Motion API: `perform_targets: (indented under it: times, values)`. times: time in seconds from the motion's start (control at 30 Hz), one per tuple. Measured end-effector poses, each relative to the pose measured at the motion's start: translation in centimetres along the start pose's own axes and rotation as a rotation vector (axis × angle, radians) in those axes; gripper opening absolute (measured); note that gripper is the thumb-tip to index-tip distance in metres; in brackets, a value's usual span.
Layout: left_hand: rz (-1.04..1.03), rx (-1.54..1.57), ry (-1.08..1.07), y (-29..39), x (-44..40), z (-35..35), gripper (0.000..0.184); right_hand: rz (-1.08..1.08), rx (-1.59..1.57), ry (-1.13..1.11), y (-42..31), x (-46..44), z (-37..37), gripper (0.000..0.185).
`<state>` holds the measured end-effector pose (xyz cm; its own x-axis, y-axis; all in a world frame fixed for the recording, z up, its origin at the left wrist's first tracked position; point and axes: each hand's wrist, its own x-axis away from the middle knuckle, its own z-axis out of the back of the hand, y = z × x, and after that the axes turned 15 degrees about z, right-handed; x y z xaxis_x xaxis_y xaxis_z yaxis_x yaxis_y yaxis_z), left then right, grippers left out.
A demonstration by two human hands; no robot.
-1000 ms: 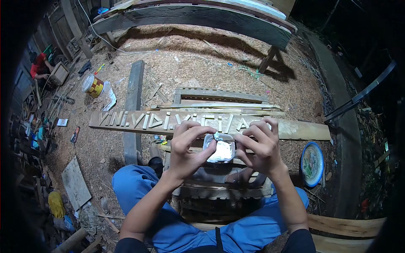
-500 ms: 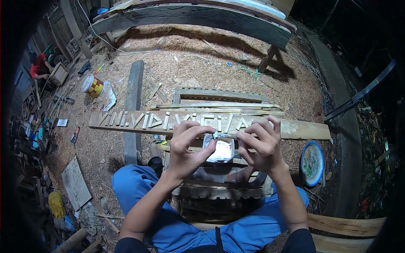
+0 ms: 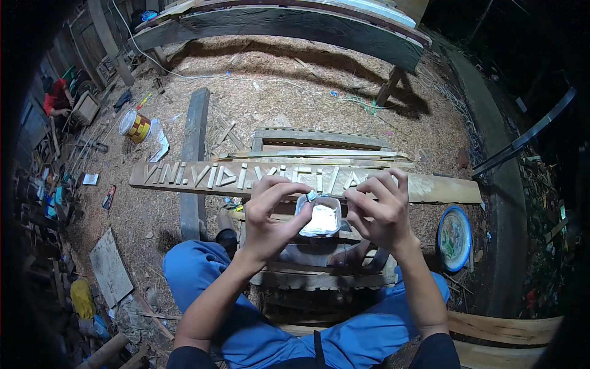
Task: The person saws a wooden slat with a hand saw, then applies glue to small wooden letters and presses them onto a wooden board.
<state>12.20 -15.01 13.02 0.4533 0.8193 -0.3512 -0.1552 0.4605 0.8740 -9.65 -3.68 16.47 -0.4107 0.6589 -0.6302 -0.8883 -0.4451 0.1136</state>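
My left hand (image 3: 270,212) pinches a small light-blue and white piece (image 3: 311,195) between thumb and fingertips; its kind is too small to make out. Opposite it, my right hand (image 3: 384,206) is closed with thumb and fingertips together, and whatever they hold is hidden. Between the hands sits a clear square plastic tub (image 3: 302,204) with white powder (image 3: 324,219) inside. Just beyond lies a long wooden board (image 3: 424,187) bearing raised wooden letters (image 3: 224,176) that read "VINI.VIDI.VICI/A"; my right hand covers part of the lettering's end.
A dark beam (image 3: 194,135) runs under the board's left part. A blue-rimmed round tray (image 3: 469,246) is at right, a yellow-and-red bucket (image 3: 136,126) at left. A long bench (image 3: 276,24) stands at the back. A person in red (image 3: 58,97) crouches far left.
The small piece in my left fingertips has tilted slightly, and a shiny bit that reached right from it over the tub no longer shows. Both hands are nearly still.
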Motion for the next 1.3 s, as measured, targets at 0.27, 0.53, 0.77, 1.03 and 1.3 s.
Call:
perform_targets:
  times: [0.27, 0.53, 0.77, 1.03, 1.3]
  values:
    - [0.167, 0.184, -0.028, 0.0, -0.1, 0.0, 0.025, -0.018, 0.016, 0.02, 0.0, -0.2, 0.1, 0.028]
    - [0.252, 0.218, -0.031, 0.1, -0.1, -0.3, 0.025, -0.165, -0.085, 0.089, -0.1, -0.6, -0.1, 0.021]
    - [0.19, 0.075, -0.008, -0.1, -0.3, 0.0, 0.024, -0.398, -0.279, 0.146, 0.5, 0.2, -1.7, 0.018]
    - [0.204, 0.06, -0.005, -0.6, -0.3, -0.1, 0.023, -0.757, -0.66, 0.191, 0.0, 0.7, -4.3, 0.018]
    - [0.185, 0.037, 0.072, -0.9, -0.8, 0.2, 0.023, -0.535, -0.503, -0.019, -0.6, 1.0, -4.9, 0.016]
